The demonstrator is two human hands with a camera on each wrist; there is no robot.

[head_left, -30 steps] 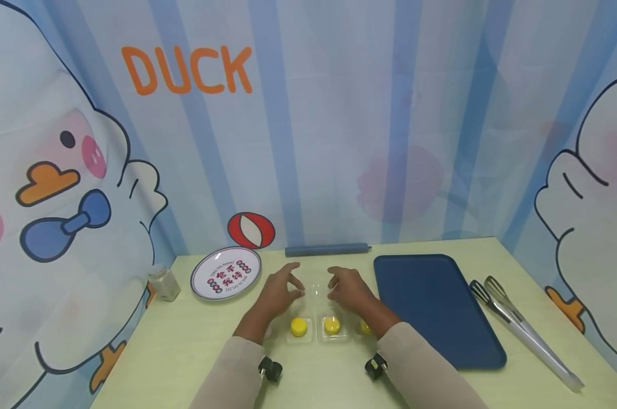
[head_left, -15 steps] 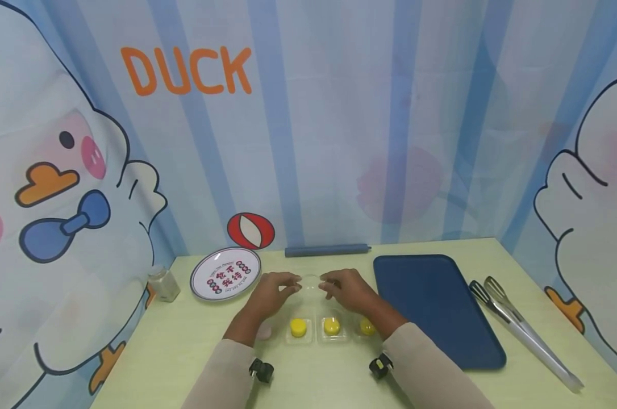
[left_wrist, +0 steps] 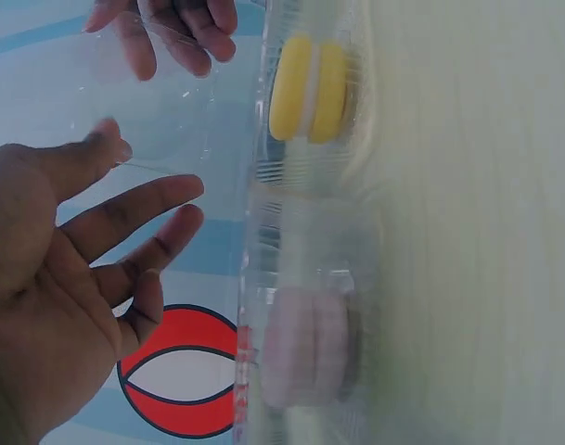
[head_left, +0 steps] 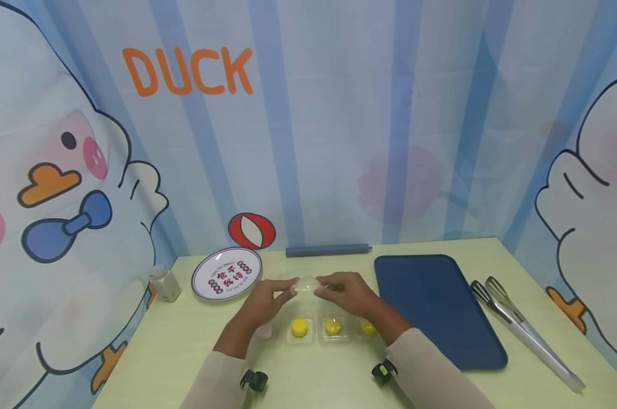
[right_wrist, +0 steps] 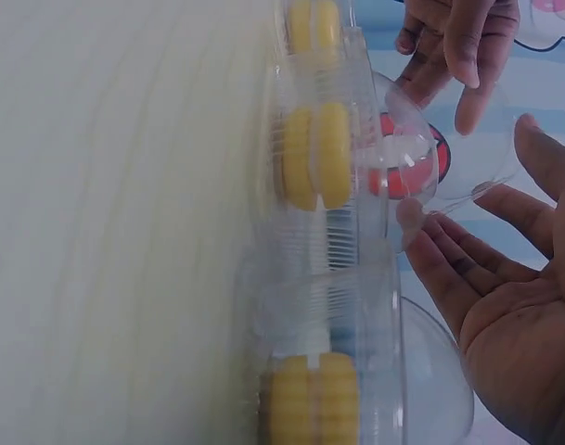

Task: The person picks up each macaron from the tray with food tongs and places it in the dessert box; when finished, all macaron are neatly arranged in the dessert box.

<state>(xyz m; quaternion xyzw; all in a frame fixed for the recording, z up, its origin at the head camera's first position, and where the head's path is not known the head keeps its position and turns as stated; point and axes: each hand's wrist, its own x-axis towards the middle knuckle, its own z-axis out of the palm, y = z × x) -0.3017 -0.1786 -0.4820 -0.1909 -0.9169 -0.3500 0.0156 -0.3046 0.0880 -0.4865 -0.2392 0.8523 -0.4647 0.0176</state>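
Between my two hands, raised above the table, is a clear plastic domed lid (head_left: 307, 285). My left hand (head_left: 263, 304) pinches its left edge between thumb and forefinger. The opposite edge is pinched by my right hand (head_left: 351, 294). Below them a row of clear plastic boxes holds macarons: a pink macaron (head_left: 263, 332) at the left, then a yellow macaron (head_left: 299, 327), a second yellow macaron (head_left: 332, 326) and a third yellow macaron (head_left: 368, 327) partly behind the right wrist. In the right wrist view, rounded clear covers, like one clear dome (right_wrist: 440, 380), stand up from the boxes.
A white plate (head_left: 226, 274) with red lettering lies at the back left, near a small glass shaker jar (head_left: 164, 283). A blue tray (head_left: 436, 309) sits at the right, with metal tongs (head_left: 528, 335) beside it. Along the back edge lies a dark blue rod (head_left: 329, 250).
Both hands have closed in on the clear lid and now hold it by its edges. They have shifted slightly left, and the dome shows more clearly. The boxes have stayed put.
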